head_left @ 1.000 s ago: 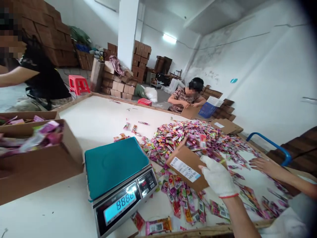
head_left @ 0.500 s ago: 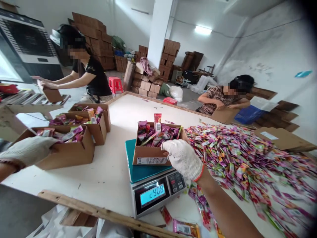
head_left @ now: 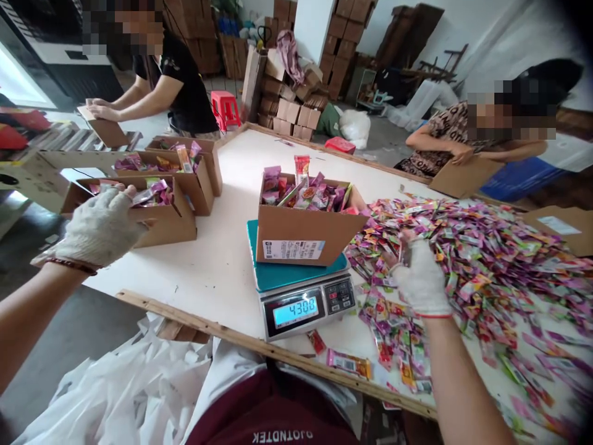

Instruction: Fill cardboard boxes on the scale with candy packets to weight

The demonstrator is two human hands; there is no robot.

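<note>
My left hand [head_left: 104, 225], in a white glove with bare fingertips, is held with fingers apart in front of the nearest left cardboard box [head_left: 169, 225]; contact with it is unclear. Small colourful snack packets [head_left: 157, 193] fill that box. Centrally, another packet-filled cardboard box [head_left: 301, 235] sits on a digital scale [head_left: 308, 306] with a teal top and a lit display, apparently reading 4308. My gloved right hand [head_left: 421, 275] is at the near edge of a large packet pile [head_left: 463, 247]. Its thumb and fingers are curled around what looks like a small packet [head_left: 404, 250].
Two more filled boxes [head_left: 204, 182] stand behind the left one. Loose packets [head_left: 347, 363] lie along the table's wooden edge [head_left: 185, 321]. Co-workers handle cardboard at the left [head_left: 171, 80] and right [head_left: 440, 139]. White sheeting [head_left: 139, 383] hangs below the edge.
My right hand has left the box on the scale and moved right to the pile. My left hand has shifted right and its fingers show more. The view has tilted down; the display reading differs.
</note>
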